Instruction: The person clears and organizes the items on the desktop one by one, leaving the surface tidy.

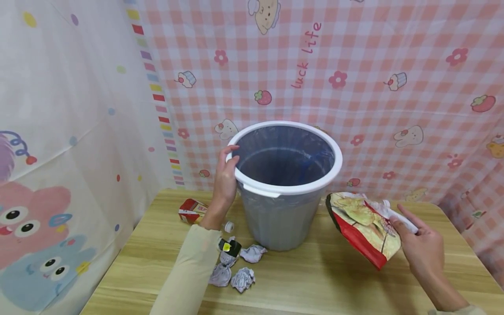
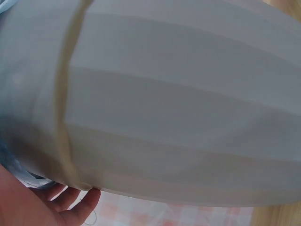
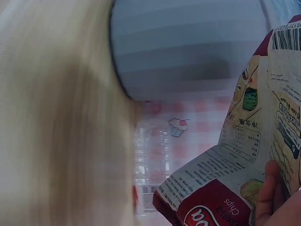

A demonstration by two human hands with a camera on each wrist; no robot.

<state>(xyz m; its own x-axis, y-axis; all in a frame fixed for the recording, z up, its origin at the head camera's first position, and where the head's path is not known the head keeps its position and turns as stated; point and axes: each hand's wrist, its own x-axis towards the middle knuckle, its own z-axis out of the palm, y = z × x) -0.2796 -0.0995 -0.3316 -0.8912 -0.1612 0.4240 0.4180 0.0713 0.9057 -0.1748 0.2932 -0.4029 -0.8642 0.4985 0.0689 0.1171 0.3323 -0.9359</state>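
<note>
Fingers of the right hand (image 1: 423, 247) pinch a cassava chips packet (image 1: 364, 225), to the right of the grey bin (image 1: 279, 223).
The packet reaches leftward from those fingers, apparently held above the bench (image 1: 299, 284), its long axis slanting from far left to near right, its far-left end nearest the bin; the lined opening seems to lie up and left of it. The left hand's (image 1: 225, 181) fingers curl over the left of the white rim (image 1: 299, 189), well apart from the packet, so the right is nearer.
</note>
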